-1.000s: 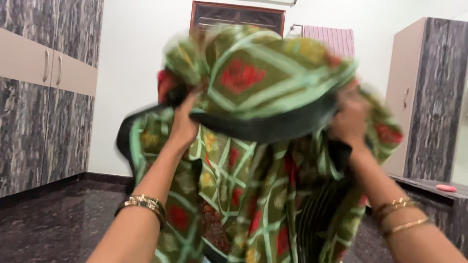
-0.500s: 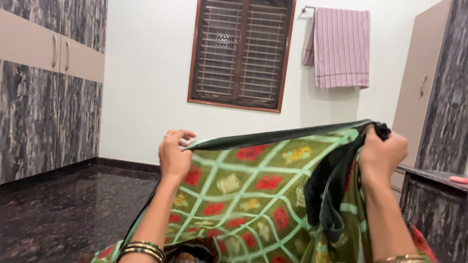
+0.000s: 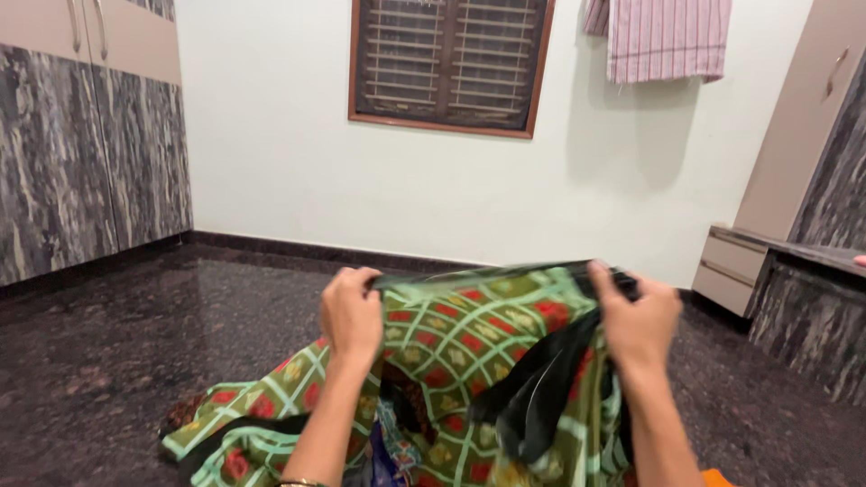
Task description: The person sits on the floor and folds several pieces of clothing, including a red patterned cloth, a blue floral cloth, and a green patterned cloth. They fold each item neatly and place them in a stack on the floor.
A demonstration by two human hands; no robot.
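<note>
My left hand (image 3: pixel 352 316) and right hand (image 3: pixel 639 323) each pinch dark top border of green checked sari (image 3: pixel 469 361), cloth stretched taut between them. Cloth now lower than second ago: no longer up before my face, edge level at waist height, window (image 3: pixel 448 61) and striped towel (image 3: pixel 667 36) visible again. Rest of sari trails onto dark granite floor (image 3: pixel 135 361). Edge looks straightened, ready for folding.

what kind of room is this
Likely a bedroom or dressing room in a home: tall wardrobes along the wall, a towel hung by the barred window, and both hands holding a patterned cloth.
</note>
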